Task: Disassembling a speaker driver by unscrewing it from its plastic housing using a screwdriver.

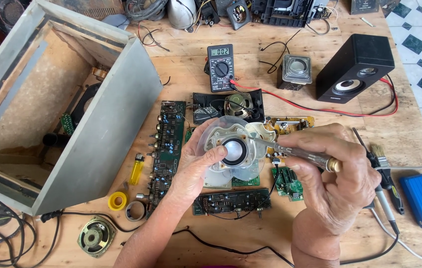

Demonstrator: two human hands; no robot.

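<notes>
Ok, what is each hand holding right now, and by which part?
The left hand grips a small speaker in a clear plastic housing by its left rim. The right hand holds a screwdriver by its handle, tip at the housing.

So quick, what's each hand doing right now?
Left hand: closed, holding the small round speaker in its clear plastic frame.
Right hand: closed, holding a thin metal-tipped soldering tool.

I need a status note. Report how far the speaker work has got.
Done: circuit boards and a bare speaker lie out on the table. In hand: left hand holds a small speaker in clear housing; right hand sets a screwdriver to it. Left: the wooden cabinet stands open.
</notes>
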